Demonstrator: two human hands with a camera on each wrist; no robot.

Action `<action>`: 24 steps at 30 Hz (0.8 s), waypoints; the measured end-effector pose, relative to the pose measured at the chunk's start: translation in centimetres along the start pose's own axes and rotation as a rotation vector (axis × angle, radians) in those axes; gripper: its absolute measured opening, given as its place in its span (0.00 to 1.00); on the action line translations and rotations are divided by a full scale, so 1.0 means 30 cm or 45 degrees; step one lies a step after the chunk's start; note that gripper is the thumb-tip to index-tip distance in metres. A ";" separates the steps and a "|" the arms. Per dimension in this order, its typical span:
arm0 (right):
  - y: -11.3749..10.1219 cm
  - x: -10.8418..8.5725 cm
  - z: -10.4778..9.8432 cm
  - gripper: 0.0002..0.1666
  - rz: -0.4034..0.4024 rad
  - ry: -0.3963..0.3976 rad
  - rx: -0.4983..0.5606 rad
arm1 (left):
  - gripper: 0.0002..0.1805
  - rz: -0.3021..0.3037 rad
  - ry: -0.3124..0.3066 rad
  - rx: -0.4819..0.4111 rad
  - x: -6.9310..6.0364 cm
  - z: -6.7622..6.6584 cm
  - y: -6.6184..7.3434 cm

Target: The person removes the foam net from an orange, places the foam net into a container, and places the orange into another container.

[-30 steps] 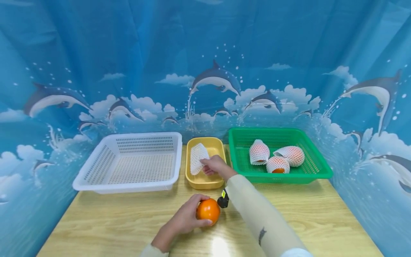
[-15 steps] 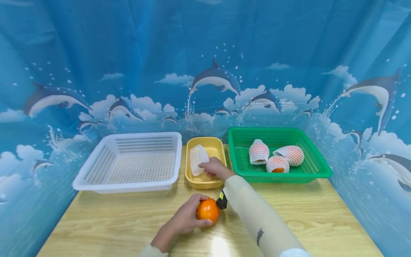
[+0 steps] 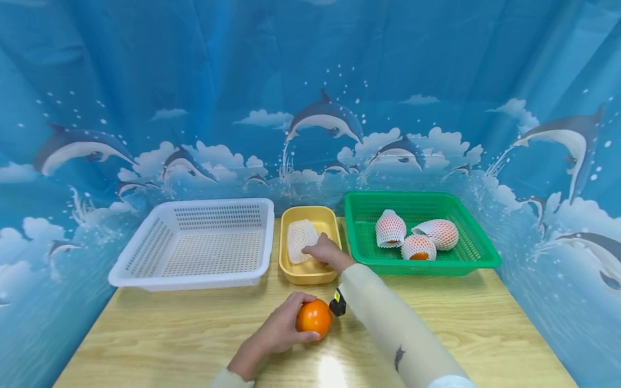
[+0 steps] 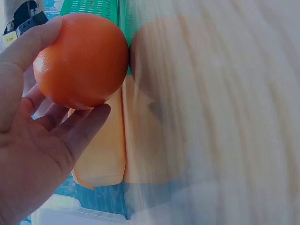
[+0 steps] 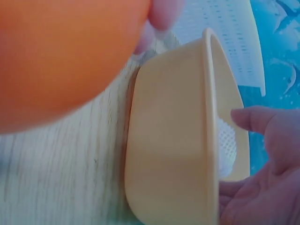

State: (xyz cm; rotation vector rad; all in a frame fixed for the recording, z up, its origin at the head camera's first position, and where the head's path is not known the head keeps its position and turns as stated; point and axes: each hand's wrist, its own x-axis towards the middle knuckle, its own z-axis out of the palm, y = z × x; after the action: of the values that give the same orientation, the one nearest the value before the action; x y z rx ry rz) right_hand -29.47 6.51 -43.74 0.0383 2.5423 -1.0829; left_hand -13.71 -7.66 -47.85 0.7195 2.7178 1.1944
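Note:
A smooth round orange fruit (image 3: 314,318) rests on the table near the front middle. My left hand (image 3: 283,325) grips it from the left, thumb and fingers curved around it; the left wrist view shows the same orange fruit (image 4: 84,61) in those fingers. Over the yellow tray (image 3: 302,279) is my right hand (image 3: 324,251). A white foam fruit net (image 3: 298,240) lies inside that tray beside the right fingertips. In the right wrist view the thumb stands apart from the foam net (image 5: 227,147), and the hand's fingers are partly hidden behind the tray rim.
To the left of the tray stands a white perforated basket (image 3: 194,283). A green basket (image 3: 427,268) on the right holds three net-wrapped fruits (image 3: 391,229). A blue dolphin-printed curtain (image 3: 310,64) hangs behind the table (image 3: 184,334).
The foam net has gone from raised in my right hand's pinch to lying lower in the yellow tray, and the fingers have loosened from it. My left hand stays on the orange fruit.

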 end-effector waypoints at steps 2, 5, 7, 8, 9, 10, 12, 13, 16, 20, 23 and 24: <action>-0.002 -0.019 -0.005 0.53 -0.031 0.020 -0.063 | 0.35 0.003 0.001 -0.002 0.000 0.000 -0.001; -0.006 -0.051 -0.011 0.58 -0.099 0.066 -0.158 | 0.35 0.003 -0.001 -0.005 0.001 0.001 -0.002; -0.014 -0.067 -0.010 0.60 -0.125 0.093 -0.214 | 0.35 0.003 -0.001 -0.008 0.001 0.001 -0.003; -0.018 -0.073 -0.009 0.62 -0.135 0.108 -0.232 | 0.35 0.006 0.000 -0.008 0.001 0.002 -0.004; -0.023 -0.077 -0.008 0.63 -0.144 0.128 -0.247 | 0.35 0.009 0.001 -0.011 0.001 0.002 -0.004; -0.030 -0.078 -0.008 0.63 -0.160 0.147 -0.263 | 0.35 0.013 0.002 -0.011 0.001 0.003 -0.004; -0.042 -0.078 -0.006 0.65 -0.218 0.190 -0.303 | 0.35 0.026 0.006 -0.008 0.002 0.005 -0.007; -0.047 -0.076 -0.006 0.65 -0.266 0.210 -0.322 | 0.35 0.031 0.007 -0.008 0.002 0.006 -0.008; -0.068 -0.075 -0.005 0.64 -0.448 0.257 -0.364 | 0.35 0.038 0.008 -0.010 0.001 0.008 -0.012; -0.105 -0.094 0.008 0.61 -0.648 0.216 -0.403 | 0.35 0.035 0.016 -0.013 -0.001 0.008 -0.013; -0.130 -0.117 0.030 0.59 -0.730 0.135 -0.483 | 0.35 0.034 0.028 -0.016 -0.002 0.007 -0.016; -0.138 -0.126 0.039 0.59 -0.754 0.107 -0.517 | 0.35 0.035 0.029 -0.018 -0.002 0.007 -0.017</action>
State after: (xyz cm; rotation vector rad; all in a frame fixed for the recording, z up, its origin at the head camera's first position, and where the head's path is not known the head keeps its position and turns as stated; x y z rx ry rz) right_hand -26.29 3.24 -40.31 -0.8335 2.8780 -0.7226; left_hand -13.79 -7.84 -48.37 0.7481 2.7235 1.2345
